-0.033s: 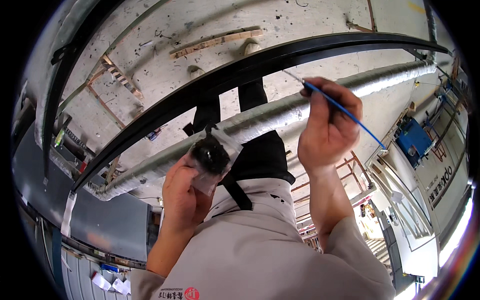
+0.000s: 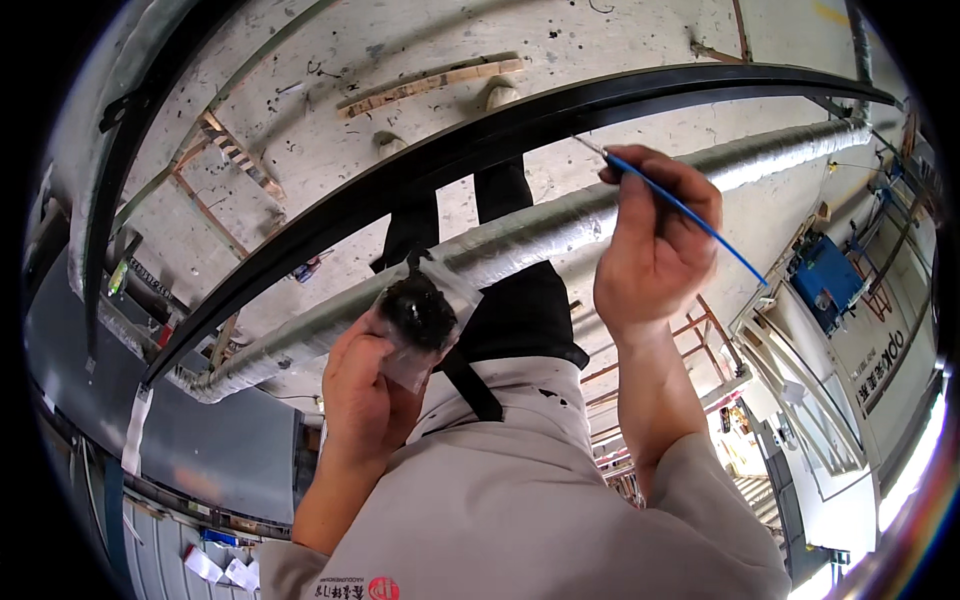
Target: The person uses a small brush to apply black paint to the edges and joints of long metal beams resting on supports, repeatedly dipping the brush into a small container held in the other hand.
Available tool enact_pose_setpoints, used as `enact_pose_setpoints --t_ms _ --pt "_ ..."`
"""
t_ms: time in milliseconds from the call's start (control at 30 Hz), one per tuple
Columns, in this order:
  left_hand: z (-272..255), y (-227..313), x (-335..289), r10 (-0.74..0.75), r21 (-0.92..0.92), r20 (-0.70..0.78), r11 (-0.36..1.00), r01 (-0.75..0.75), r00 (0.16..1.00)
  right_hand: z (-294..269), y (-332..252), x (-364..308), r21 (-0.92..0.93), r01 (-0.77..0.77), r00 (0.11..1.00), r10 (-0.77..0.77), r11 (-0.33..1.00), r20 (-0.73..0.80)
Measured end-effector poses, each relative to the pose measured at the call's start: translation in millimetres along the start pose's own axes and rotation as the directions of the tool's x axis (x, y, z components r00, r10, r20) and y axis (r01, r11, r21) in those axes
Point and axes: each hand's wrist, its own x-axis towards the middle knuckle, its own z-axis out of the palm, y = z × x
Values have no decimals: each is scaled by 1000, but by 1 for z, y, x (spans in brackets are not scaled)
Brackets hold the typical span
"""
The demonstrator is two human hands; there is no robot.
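Observation:
My left hand (image 2: 362, 385) is closed round a clear plastic container (image 2: 462, 300), a bag or soft cup, smeared inside with wet black paint (image 2: 418, 312). My right hand (image 2: 655, 245) pinches a thin paintbrush (image 2: 705, 225) with a blue handle. Its tip points up and left, close to the lower edge of a long black metal bar (image 2: 450, 148). I cannot tell whether the tip touches the bar. The bar curves across the view in front of both hands.
A pipe-like length in silvery wrapping (image 2: 540, 245) runs below the black bar, in front of my legs. Another dark bar (image 2: 140, 110) stands at the left. Wooden strips (image 2: 430, 85) lie on the paint-spotted floor. Blue equipment (image 2: 828, 280) stands at the right.
The paintbrush has shifted very slightly, its rear end a little higher. My left hand and the container have stayed almost still.

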Motion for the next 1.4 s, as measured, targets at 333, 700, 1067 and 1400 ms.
enact_pose_setpoints --t_ms 333,700,1067,1400 --pt "6 -6 3 36 18 -33 999 -35 999 10 26 13 -109 165 986 -161 980 39" --pt "2 -9 1 29 -11 -37 999 -29 999 10 27 20 -179 232 972 -220 956 88" --pt "-2 -10 -1 28 9 -30 1000 -28 999 11 27 20 -187 294 951 -267 937 154" --pt "-3 -11 -1 26 6 -58 1000 -26 998 11 27 19 -154 252 964 -234 955 129"
